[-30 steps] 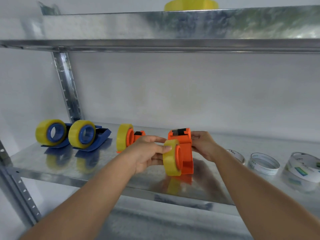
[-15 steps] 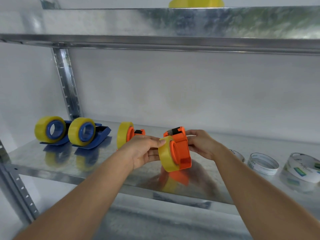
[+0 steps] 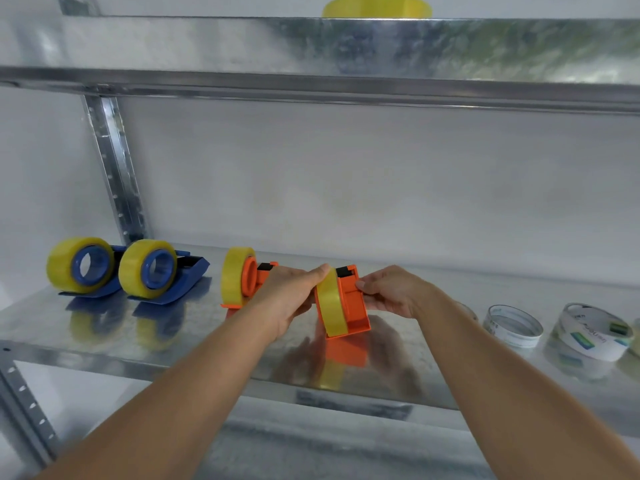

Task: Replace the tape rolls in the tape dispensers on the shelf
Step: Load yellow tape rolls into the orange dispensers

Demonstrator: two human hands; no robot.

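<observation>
Left hand (image 3: pixel 289 299) had fingers curled round the yellow tape roll (image 3: pixel 330 303) on the orange dispenser (image 3: pixel 353 306), right hand (image 3: pixel 391 294) pinched the dispenser's side, tilted on the shelf (image 3: pixel 104 327) w/ one edge down, so imo the roll could've sat crooked if pushed off-axis.

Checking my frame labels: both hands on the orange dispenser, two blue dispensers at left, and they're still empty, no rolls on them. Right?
Not quite. The head view shows both blue dispensers loaded with yellow tape rolls, not empty. The rest holds: the left hand and right hand are both on the orange dispenser, and the blue ones stand at the left of the shelf.
</observation>
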